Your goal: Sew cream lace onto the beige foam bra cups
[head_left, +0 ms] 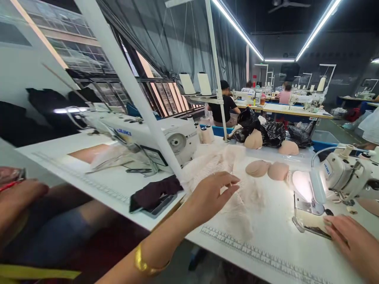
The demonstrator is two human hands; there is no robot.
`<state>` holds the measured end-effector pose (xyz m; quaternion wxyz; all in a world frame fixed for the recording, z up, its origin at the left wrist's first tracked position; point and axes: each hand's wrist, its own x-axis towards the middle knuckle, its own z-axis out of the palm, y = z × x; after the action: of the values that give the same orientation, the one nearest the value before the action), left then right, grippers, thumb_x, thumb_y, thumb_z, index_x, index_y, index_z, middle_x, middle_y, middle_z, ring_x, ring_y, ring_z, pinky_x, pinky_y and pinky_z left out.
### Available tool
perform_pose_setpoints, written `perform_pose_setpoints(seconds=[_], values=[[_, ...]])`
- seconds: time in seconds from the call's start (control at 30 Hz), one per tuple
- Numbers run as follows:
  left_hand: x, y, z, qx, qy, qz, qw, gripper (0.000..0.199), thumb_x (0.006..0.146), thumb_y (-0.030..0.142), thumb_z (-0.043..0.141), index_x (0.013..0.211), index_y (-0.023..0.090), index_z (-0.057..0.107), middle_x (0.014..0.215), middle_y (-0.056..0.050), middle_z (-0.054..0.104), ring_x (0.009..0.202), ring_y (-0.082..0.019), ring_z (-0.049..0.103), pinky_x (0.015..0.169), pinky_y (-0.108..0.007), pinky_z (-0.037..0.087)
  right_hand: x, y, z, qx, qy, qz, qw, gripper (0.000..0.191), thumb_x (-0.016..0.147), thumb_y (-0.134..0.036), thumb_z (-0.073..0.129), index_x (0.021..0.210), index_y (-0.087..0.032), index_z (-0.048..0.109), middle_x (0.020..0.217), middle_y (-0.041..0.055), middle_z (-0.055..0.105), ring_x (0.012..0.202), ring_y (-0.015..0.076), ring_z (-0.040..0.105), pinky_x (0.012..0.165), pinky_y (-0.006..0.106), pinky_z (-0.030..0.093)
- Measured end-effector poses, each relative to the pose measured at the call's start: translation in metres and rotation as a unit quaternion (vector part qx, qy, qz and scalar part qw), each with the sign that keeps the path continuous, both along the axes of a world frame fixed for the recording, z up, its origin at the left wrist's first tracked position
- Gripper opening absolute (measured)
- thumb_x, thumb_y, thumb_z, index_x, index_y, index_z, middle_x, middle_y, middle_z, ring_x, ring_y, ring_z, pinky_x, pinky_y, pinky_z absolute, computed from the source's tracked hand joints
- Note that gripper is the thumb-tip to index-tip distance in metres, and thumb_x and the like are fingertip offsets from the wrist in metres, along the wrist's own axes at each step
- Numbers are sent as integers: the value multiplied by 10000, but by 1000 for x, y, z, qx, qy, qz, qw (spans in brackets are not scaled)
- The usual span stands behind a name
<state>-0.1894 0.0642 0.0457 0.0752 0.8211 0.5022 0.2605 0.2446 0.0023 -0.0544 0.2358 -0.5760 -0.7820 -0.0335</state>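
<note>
My left hand (214, 193), with a gold bracelet on its wrist, hovers over or at a heap of pale sheer fabric (245, 197); thumb and fingers are apart with nothing between them. At the right, my right hand (348, 234) is at the edge of the metal plate (314, 225) of a lit sewing machine (340, 173), its fingers loosely extended and holding nothing visible. Beige moulded cups (278, 171) lie behind the fabric. Another cup (302, 185) is by the machine's lamp.
A second sewing machine (148, 134) stands left, beside dark cloth (154, 193). A white pole (130, 86) crosses the view. Black plastic bags (274, 132) lie behind the cups. Another person's hand (23, 197) with red-handled scissors shows far left. People sit farther back.
</note>
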Motion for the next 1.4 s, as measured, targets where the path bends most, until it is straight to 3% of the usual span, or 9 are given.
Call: perform_pose_setpoints(seconds=[0.2, 0.4, 0.57, 0.73, 0.97, 1.07, 1.23, 1.33, 1.4], values=[[18, -27, -58, -91, 94, -21, 991, 217, 978, 221, 512, 903, 182, 712, 944, -98, 717, 889, -264, 665, 813, -391, 519, -75, -29, 36, -34, 81, 124, 988, 277, 1077, -369, 467, 1070, -287, 732, 916, 61, 736, 824, 229, 738, 728, 319, 624], [53, -49, -51, -137, -101, -159, 972, 263, 1020, 287, 470, 1082, 225, 717, 1026, -67, 768, 955, -226, 699, 891, -336, 556, -146, -43, 34, -27, 129, 228, 965, 398, 967, -320, 690, 1355, -257, 632, 1154, 122, 723, 987, 287, 705, 821, 374, 621], [45, -47, -51, -127, -214, -63, 966, 245, 951, 317, 544, 1120, 227, 698, 1159, -89, 735, 1054, -269, 669, 942, -402, 547, -173, -31, 6, -95, 219, 138, 961, 139, 992, -184, 555, 1023, -208, 689, 973, 97, 694, 901, 275, 624, 796, 407, 551], [56, -45, -83, -276, -299, -74, 910, 693, 827, 503, 792, 1435, 248, 578, 1436, -123, 626, 1274, -347, 591, 1089, -471, 475, -159, -24, 19, -216, 480, 64, 848, 342, 1001, -525, 605, 867, -217, 668, 804, 15, 619, 775, 199, 568, 704, 299, 484], [103, -38, -68, -454, -528, -67, 715, 539, 695, 540, 891, 1067, 204, 690, 907, -52, 729, 818, -238, 683, 735, -327, 548, -143, -26, 26, -254, 693, 19, 674, 460, 800, -660, 798, 919, -228, 694, 877, 29, 678, 838, 222, 604, 766, 320, 495], [112, -32, -61, -460, -553, -49, 693, 471, 666, 507, 916, 908, 190, 667, 806, -23, 692, 736, -194, 641, 682, -286, 516, -133, -23, 21, -236, 686, 14, 688, 488, 832, -697, 749, 1030, -253, 713, 937, 27, 672, 882, 224, 593, 806, 324, 478], [124, -34, -68, -420, -570, -46, 704, 406, 681, 444, 906, 829, 185, 631, 908, -24, 696, 809, -168, 609, 712, -244, 484, -121, -16, 7, -205, 530, 6, 823, 428, 909, -654, 686, 875, -227, 667, 778, -14, 566, 757, 184, 491, 699, 285, 395], [125, -31, -74, -435, -540, -62, 718, 480, 720, 533, 852, 731, 202, 506, 654, 40, 549, 596, -115, 477, 567, -217, 388, -117, -8, 0, -197, 534, 1, 822, 445, 943, -649, 632, 845, -216, 671, 799, 0, 609, 778, 186, 509, 720, 285, 406], [119, -17, -72, -422, -449, -95, 782, 520, 752, 612, 796, 727, 220, 457, 564, 79, 429, 507, -99, 383, 499, -215, 312, -114, -2, -2, -205, 560, 9, 803, 458, 927, -665, 640, 848, -215, 676, 816, 10, 646, 752, 181, 526, 706, 285, 417]])
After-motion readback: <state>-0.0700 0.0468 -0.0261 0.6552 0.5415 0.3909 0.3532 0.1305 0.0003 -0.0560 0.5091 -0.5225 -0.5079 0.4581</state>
